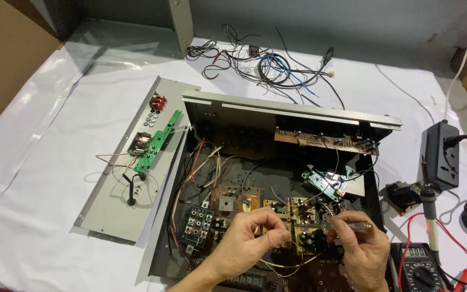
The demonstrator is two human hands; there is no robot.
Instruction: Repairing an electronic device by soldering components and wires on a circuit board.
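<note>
Left hand pinched shut on a thin wire above the circuit boards inside the open amplifier case. Right hand gripped a clear-handled screwdriver, tip toward the boards. Detached grey panel lay left on the desk; multimeter sat right.

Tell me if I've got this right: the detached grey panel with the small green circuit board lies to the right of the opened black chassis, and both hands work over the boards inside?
Not quite. In the head view the grey panel with the green circuit board lies left of the black chassis, not right. The left hand and right hand do work over the boards inside.
</note>
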